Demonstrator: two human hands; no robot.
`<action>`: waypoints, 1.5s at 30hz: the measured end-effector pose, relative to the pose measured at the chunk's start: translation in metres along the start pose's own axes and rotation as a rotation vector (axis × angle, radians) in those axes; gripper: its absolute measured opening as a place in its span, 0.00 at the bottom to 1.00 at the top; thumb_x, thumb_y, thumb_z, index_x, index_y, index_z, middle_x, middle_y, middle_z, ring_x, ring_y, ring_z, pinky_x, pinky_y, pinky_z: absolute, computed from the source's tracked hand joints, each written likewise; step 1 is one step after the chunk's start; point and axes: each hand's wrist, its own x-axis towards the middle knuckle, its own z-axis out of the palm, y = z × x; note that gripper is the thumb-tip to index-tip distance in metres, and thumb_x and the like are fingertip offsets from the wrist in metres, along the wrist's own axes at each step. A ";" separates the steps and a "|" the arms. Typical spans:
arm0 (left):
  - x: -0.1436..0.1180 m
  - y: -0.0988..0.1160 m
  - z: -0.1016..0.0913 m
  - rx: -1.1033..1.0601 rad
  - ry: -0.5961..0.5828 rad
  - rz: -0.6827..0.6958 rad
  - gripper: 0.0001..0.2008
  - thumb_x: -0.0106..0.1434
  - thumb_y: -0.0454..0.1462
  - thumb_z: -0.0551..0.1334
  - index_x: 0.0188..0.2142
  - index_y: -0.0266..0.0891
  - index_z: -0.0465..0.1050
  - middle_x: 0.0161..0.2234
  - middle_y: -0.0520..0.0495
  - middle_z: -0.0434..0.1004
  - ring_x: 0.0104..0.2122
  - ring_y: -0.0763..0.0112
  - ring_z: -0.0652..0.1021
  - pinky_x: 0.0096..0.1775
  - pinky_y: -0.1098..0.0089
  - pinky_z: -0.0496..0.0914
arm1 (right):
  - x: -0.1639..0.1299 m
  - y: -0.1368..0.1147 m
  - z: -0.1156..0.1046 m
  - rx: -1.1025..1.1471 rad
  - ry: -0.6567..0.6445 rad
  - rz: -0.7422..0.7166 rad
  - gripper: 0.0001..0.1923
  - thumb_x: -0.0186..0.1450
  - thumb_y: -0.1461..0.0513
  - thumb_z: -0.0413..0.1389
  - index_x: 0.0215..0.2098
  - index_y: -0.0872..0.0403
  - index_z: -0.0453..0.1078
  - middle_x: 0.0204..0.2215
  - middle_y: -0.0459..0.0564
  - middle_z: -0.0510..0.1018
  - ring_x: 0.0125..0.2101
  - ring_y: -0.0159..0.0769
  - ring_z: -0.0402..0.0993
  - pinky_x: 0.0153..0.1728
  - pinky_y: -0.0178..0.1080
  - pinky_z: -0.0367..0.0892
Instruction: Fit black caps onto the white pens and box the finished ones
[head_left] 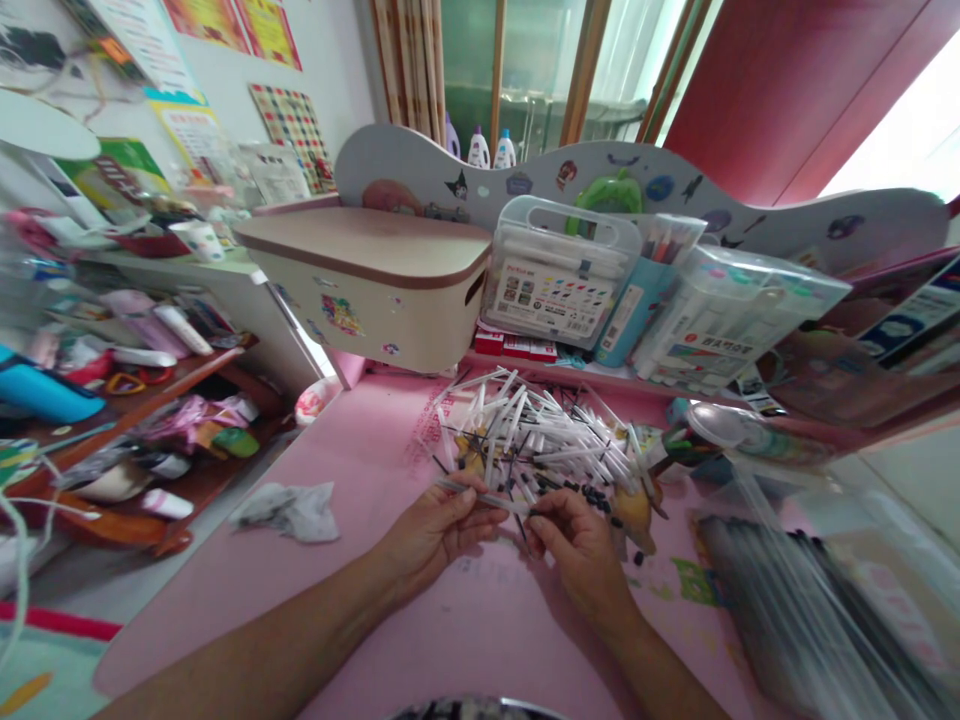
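On the pink table (360, 560) my left hand (442, 525) pinches a thin white pen tube (480, 494) that lies across its fingers and points to the right. My right hand (574, 545) meets the tube's right end with its fingertips, closed on a small dark piece that I cannot make out. Just beyond both hands lies a loose pile of white pen tubes (536, 430) mixed with thin black refills and small black caps (596, 497).
A cream lidded box (375, 285) and clear plastic marker cases (559, 270) stand at the table's back. A clear bag of more pens (795, 590) lies at the right. A crumpled grey cloth (289, 510) sits left; cluttered shelves (135, 400) lie beyond the left edge.
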 end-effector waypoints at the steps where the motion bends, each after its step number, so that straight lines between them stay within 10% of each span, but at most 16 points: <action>1: 0.000 0.000 0.001 -0.003 -0.005 0.004 0.12 0.57 0.34 0.72 0.37 0.35 0.72 0.36 0.36 0.85 0.34 0.60 0.85 0.31 0.73 0.79 | -0.001 0.001 0.000 -0.058 0.010 -0.024 0.07 0.63 0.57 0.56 0.31 0.53 0.66 0.20 0.41 0.69 0.22 0.30 0.65 0.25 0.33 0.60; 7: -0.001 -0.004 0.003 -0.003 -0.022 -0.007 0.12 0.57 0.34 0.72 0.36 0.35 0.72 0.39 0.37 0.85 0.37 0.60 0.85 0.34 0.73 0.80 | -0.003 0.001 -0.005 -0.412 0.036 -0.159 0.19 0.70 0.55 0.47 0.23 0.53 0.63 0.18 0.43 0.65 0.23 0.30 0.61 0.26 0.35 0.54; 12: 0.002 -0.006 0.002 0.012 -0.020 -0.026 0.10 0.59 0.34 0.71 0.37 0.35 0.71 0.39 0.37 0.85 0.37 0.61 0.85 0.34 0.73 0.79 | -0.007 0.004 -0.006 -0.403 0.025 -0.251 0.10 0.66 0.57 0.53 0.43 0.54 0.67 0.27 0.45 0.72 0.27 0.33 0.65 0.29 0.35 0.58; 21: 0.007 -0.008 0.001 0.016 -0.048 -0.038 0.11 0.58 0.36 0.71 0.36 0.36 0.71 0.41 0.38 0.84 0.38 0.61 0.85 0.36 0.71 0.79 | -0.003 0.007 -0.009 -0.453 0.042 -0.196 0.18 0.69 0.55 0.48 0.23 0.52 0.65 0.20 0.45 0.69 0.24 0.33 0.64 0.28 0.35 0.55; 27: 0.006 -0.007 0.005 -0.004 -0.043 -0.011 0.11 0.58 0.35 0.71 0.36 0.36 0.71 0.41 0.37 0.84 0.39 0.60 0.84 0.43 0.65 0.78 | -0.008 0.003 -0.009 -0.398 0.046 -0.213 0.08 0.66 0.58 0.53 0.40 0.53 0.69 0.27 0.44 0.72 0.27 0.33 0.66 0.30 0.34 0.59; 34: 0.008 -0.009 0.002 0.014 -0.059 -0.030 0.11 0.59 0.35 0.70 0.37 0.36 0.70 0.41 0.37 0.84 0.38 0.61 0.85 0.40 0.69 0.78 | -0.007 -0.001 -0.008 -0.473 0.055 -0.203 0.15 0.69 0.58 0.49 0.24 0.52 0.64 0.21 0.44 0.69 0.24 0.33 0.64 0.28 0.35 0.56; 45: 0.008 -0.009 0.005 0.044 -0.046 -0.020 0.12 0.58 0.36 0.71 0.36 0.36 0.70 0.41 0.37 0.84 0.38 0.61 0.85 0.40 0.68 0.79 | -0.008 0.001 -0.011 -0.536 0.032 -0.259 0.11 0.69 0.60 0.49 0.28 0.52 0.62 0.24 0.43 0.66 0.28 0.32 0.62 0.30 0.34 0.55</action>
